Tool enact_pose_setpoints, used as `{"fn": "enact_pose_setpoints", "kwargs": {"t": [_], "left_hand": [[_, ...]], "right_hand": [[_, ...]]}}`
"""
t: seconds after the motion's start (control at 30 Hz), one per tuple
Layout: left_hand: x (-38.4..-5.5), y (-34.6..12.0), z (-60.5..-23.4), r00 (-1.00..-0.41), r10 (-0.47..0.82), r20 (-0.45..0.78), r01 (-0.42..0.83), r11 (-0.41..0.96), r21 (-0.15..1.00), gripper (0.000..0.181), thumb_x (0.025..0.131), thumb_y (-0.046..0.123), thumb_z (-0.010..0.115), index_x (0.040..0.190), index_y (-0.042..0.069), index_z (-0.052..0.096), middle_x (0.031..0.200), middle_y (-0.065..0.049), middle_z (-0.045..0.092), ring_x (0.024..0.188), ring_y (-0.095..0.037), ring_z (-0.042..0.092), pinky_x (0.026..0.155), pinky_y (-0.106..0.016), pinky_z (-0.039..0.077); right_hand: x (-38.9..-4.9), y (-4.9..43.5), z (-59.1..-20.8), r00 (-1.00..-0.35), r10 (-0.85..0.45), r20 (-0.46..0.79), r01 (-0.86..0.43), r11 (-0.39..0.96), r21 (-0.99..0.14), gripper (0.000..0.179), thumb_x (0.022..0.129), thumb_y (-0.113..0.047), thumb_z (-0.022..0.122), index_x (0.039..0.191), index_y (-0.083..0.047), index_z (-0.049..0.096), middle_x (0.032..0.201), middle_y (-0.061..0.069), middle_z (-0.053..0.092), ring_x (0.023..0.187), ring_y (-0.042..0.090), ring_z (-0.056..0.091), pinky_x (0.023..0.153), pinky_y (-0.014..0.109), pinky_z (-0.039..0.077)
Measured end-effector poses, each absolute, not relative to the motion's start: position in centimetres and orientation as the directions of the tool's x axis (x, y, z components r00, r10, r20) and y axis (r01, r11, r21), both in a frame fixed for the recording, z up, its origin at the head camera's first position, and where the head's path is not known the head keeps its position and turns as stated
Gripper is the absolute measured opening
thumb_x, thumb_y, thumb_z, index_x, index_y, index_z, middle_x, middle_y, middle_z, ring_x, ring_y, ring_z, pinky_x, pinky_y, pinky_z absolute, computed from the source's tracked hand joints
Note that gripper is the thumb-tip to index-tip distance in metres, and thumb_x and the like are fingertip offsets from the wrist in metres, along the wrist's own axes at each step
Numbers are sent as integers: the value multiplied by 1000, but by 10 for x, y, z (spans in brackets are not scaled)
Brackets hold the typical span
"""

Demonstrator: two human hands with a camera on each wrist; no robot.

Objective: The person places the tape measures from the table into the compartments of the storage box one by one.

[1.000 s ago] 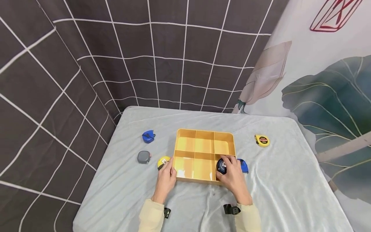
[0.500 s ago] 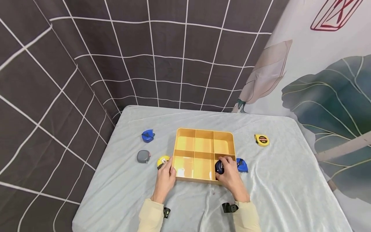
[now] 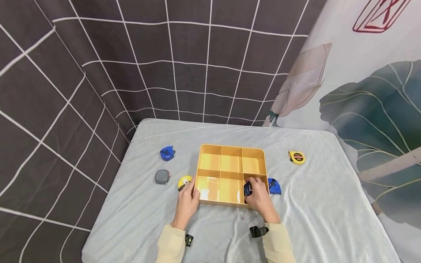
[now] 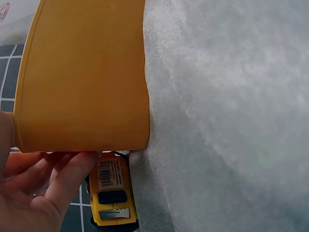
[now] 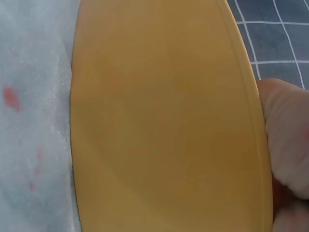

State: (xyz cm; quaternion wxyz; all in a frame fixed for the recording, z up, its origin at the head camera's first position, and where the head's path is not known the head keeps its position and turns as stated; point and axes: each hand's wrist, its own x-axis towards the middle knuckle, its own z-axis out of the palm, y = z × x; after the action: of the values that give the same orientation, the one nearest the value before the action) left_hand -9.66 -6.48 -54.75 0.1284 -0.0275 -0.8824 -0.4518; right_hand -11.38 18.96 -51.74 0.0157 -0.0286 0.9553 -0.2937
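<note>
right hand, nearer: grip holds dark tape, just to its left, in 6-cell box, near-right corner. left hand pinches box's left wall.

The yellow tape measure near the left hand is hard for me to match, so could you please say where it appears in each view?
Head: the yellow tape measure is below and left of centre, beside the left hand.
Left wrist: at the bottom, left of centre, beside that same hand.
Right wrist: not in it.
Shared landmark: the yellow six-compartment tray.
</note>
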Motion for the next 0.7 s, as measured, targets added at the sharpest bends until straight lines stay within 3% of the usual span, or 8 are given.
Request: {"fn": "enact_pose_setpoints", "kwargs": {"t": [0.23,0.5,0.7], "left_hand": [[-96,-66,-549,-957,-78,279,185,577,795,45,83,1,54,128,-1,52,117,-18,59,104,-25,58,79,-36,50],[-96,-66,-548,-962,-79,261,167,582,796,45,82,2,54,128,-1,52,116,-18,59,104,-26,58,80,-36,50],[-96,-66,-546,-967,-67,244,157,598,786,46,83,4,54,129,0,51,110,-14,60,96,-22,60,77,-37,50]], "right_hand": [[-115,187,-519,-995,-41,-92,16,841,-542,51,62,6,67,112,-2,58,115,21,52,104,42,48,81,48,44],[-118,186,-521,-994,-59,-97,-1,857,-515,47,62,8,62,108,-2,60,107,20,55,95,39,52,79,45,45],[-118,186,-522,-992,-62,-108,1,863,-506,44,63,8,62,106,-2,60,103,18,55,92,36,53,78,44,45]]}}
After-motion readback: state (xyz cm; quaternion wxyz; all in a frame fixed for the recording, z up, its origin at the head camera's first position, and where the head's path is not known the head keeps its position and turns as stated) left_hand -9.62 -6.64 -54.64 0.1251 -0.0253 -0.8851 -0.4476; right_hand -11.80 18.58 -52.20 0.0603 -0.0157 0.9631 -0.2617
